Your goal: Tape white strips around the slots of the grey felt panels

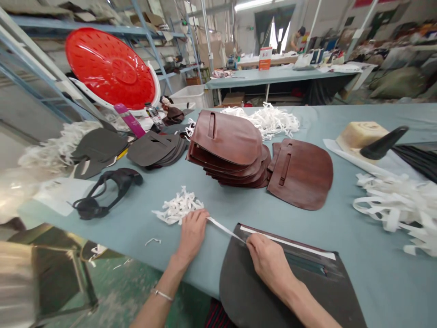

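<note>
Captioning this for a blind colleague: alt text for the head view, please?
A narrow white strip stretches between a person's left hand and right hand, the latter over a dark panel. Behind, stacked brown panels and loose white strips lie on a bluish table.

On the worktable (344,221): stacked leather panels (227,139) behind the foremost panel (246,287); tape clippings (180,205), left; tape heap (392,207), far right.

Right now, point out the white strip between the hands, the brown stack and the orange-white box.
White strip (224,227): head view, middle of its stretch.
Brown stack (234,137): head view, top piece's face.
Orange-white box (265,59): head view, front face.
</note>
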A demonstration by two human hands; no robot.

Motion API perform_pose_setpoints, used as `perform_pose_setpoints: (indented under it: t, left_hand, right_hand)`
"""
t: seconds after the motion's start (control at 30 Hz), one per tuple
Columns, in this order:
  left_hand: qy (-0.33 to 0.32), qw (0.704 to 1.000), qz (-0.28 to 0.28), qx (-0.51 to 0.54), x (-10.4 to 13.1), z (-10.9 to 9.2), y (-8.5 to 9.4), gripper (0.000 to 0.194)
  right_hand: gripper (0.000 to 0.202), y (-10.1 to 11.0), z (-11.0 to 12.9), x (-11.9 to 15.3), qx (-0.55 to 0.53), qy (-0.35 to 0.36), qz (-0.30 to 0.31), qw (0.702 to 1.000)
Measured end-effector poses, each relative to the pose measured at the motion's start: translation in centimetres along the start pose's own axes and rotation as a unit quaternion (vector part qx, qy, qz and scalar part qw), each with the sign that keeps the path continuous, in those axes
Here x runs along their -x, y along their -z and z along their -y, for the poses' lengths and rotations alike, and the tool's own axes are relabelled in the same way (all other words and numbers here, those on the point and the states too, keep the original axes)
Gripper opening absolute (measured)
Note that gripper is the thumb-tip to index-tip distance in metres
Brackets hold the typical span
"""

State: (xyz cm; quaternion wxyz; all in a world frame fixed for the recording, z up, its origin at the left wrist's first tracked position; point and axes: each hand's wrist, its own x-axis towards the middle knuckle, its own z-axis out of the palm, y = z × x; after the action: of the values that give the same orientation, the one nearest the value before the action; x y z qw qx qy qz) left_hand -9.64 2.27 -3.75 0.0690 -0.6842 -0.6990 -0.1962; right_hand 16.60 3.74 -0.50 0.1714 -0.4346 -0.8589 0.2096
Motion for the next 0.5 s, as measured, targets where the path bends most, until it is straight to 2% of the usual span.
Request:
perform_pose_setpoints:
  t: [0.13,0.3,0.4,0.5]
  left_hand:
    - [-0.004,1.000,-0.007,0.011,-1.7,2.1,-0.8,0.027]
    - [-0.021,0.999,0.001,0.032,-3.1,2.6,-1.4,0.035]
    - [-0.034,0.999,0.018,0.037,-3.7,2.3,-0.9,0.037]
    - [-0.061,0.994,0.057,0.074,-3.5,1.1,0.7,0.046]
  right_hand:
    - [0.017,1.0,-1.1,3.5,-0.064,-0.055,-0.009,0.996]
    - [0.018,1.5,-1.1,5.7,-0.108,-0.072,-0.002,0.992]
    - [0.019,1.4,-1.1,6.3,-0.090,-0.087,0.007,0.992]
    - [0.019,1.4,-1.4,6.6,-0.028,-0.102,0.023,0.994]
